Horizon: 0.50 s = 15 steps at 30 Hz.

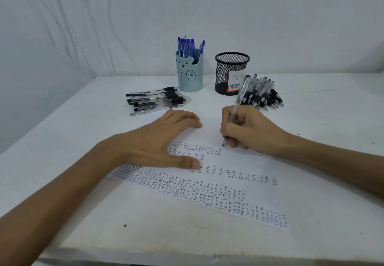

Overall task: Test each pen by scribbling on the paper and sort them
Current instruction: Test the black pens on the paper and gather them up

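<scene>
Testing — right hand (247, 128) closed around clear pen (239, 103), tip on paper (239, 161) mid-table, barrel leaning toward far edge | left hand (160, 139) flat, empty, pressing paper | black mesh cup (231, 73) beyond — nearer right hand

White table (87, 213) observed, matte top, scuffed in places. Small round dark spot (124, 225) noted near the front left of the top. Two dark specks (298, 134) recorded on the right side, well apart from the spot. Faint dark streak (315, 90) seen toward the far right. Front edge (145, 255) rough and chipped. Pale wall (270, 16) behind, meeting the table's rear edge. Faint curved lines (47, 12) and a broken dark line (80, 45) logged on its left part.
</scene>
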Each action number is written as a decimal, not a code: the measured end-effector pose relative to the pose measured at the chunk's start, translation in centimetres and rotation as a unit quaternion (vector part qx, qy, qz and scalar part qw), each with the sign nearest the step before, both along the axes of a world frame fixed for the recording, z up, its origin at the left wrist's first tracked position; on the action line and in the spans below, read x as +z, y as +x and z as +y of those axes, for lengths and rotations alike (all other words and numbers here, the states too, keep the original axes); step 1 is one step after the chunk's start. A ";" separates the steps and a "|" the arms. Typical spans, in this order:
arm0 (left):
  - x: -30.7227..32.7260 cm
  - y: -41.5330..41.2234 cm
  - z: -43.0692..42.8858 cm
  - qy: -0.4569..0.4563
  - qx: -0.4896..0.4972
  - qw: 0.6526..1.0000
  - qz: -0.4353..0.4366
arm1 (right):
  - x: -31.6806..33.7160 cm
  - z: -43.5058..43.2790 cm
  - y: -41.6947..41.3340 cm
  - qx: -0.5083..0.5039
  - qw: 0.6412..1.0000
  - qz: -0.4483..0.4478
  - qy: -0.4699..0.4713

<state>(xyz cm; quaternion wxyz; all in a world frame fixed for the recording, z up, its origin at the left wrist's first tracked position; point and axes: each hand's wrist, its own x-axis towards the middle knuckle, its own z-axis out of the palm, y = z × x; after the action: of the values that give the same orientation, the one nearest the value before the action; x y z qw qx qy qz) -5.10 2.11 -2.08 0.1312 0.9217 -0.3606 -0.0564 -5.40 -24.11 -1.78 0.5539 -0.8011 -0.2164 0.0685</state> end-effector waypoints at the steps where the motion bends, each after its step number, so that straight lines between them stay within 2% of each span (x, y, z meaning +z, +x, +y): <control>1: 0.0 0.0 0.0 -0.001 -0.001 1.000 -0.002 | 0.1 0.0 0.2 -0.009 0.999 0.028 0.038; 4: 0.1 0.1 0.3 -0.016 -0.006 1.000 -0.018 | 0.5 -0.1 0.8 -0.022 0.985 0.106 0.136; 6: 0.2 0.4 0.5 -0.037 -0.004 0.998 -0.056 | 0.4 -0.1 1.1 -0.016 0.977 0.126 0.172; 10: 0.0 1.6 1.6 -0.026 0.029 0.976 -0.216 | 0.0 -0.2 1.1 -0.001 0.985 0.094 0.148; 13: -0.1 2.4 2.6 -0.020 0.085 0.958 -0.272 | 0.2 -0.3 1.2 -0.016 0.981 0.103 0.163; 15: -0.2 2.7 3.2 -0.009 0.112 0.948 -0.298 | 0.6 -0.1 1.1 -0.034 0.969 0.143 0.199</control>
<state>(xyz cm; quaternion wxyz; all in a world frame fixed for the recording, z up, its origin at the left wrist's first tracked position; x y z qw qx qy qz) -2.45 5.31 -2.27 0.0319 0.9298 -0.2781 0.2389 -4.32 -24.25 -1.21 0.7293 -0.6635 -0.1173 0.1189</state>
